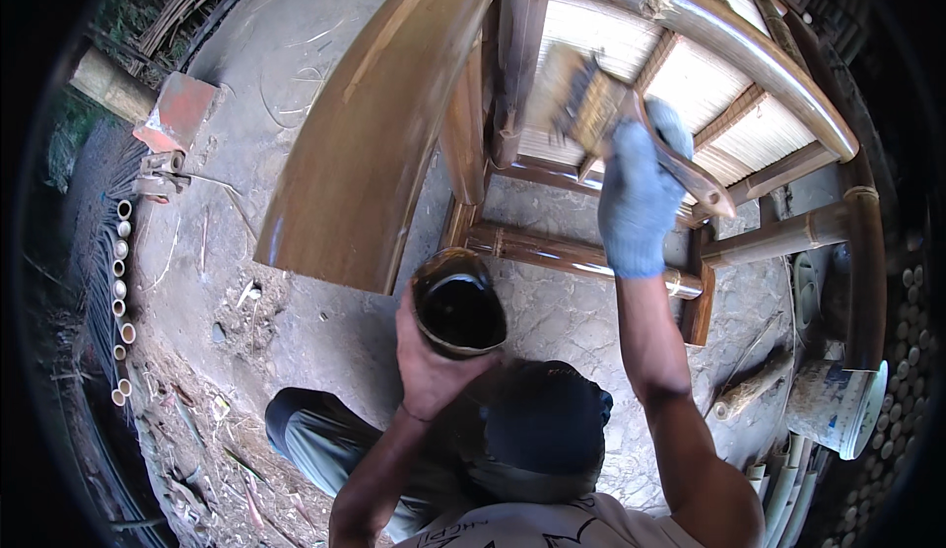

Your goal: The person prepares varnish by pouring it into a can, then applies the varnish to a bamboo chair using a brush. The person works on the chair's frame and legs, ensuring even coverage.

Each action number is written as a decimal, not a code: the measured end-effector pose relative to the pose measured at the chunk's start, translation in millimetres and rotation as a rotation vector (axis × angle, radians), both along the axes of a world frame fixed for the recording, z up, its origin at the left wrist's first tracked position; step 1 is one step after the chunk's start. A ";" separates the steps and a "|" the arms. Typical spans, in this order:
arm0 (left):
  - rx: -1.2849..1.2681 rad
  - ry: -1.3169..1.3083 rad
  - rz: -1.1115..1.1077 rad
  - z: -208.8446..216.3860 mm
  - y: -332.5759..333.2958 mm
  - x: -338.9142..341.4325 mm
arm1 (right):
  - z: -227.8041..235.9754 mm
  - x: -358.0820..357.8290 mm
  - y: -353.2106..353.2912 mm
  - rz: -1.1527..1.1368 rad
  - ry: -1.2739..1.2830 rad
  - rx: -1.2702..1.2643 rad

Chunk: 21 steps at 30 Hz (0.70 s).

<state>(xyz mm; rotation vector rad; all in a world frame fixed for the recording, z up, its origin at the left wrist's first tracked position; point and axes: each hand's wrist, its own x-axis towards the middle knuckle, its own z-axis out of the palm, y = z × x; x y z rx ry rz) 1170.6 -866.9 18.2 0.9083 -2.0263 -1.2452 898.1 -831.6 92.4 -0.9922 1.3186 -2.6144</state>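
My left hand point(434, 378), bare, is wrapped round a cup-like bowl point(430, 272) with dark, shiny liquid inside. In a pale blue knit glove, my right hand point(636, 201) is closed on the wooden handle of a wide flat paintbrush point(596, 119). The bristles point up and left and are smeared by motion. Behind the brush stands a glossy brown bamboo furniture frame point(552, 250) with pale slatted panels point(591, 34). Whether the bristles touch the frame, I cannot tell. A broad brown armrest-like piece point(379, 139) slopes down beyond the bowl, at its left.
A white bucket point(823, 405) lies at the right, near a short log point(754, 385) and bamboo poles point(788, 489). Far left, a reddish block point(179, 109) sits beside a bamboo length point(113, 85). Upright cut bamboo ends point(120, 267) line the left edge of the rough concrete floor point(325, 331).
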 end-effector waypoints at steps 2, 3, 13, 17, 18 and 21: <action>0.112 0.117 0.006 13.8 -5.3 17.4 | 2.3 -20.1 -40.8 -0.412 0.626 0.147; 0.147 0.140 0.030 18.3 -6.0 25.8 | -12.5 -39.2 -60.6 -0.519 1.026 0.121; 0.085 0.136 0.069 29.9 -12.7 61.6 | -52.2 -59.7 -68.1 -0.105 0.851 0.434; 0.082 0.129 0.087 30.8 -15.1 68.5 | 68.1 -71.7 -67.6 -0.147 0.744 0.324; 0.092 0.136 0.098 30.3 -15.4 69.7 | 81.2 -67.2 -62.2 -0.239 0.756 0.322; 0.086 0.166 0.086 25.2 -16.5 66.0 | 79.4 -65.8 -47.6 -0.522 1.082 0.319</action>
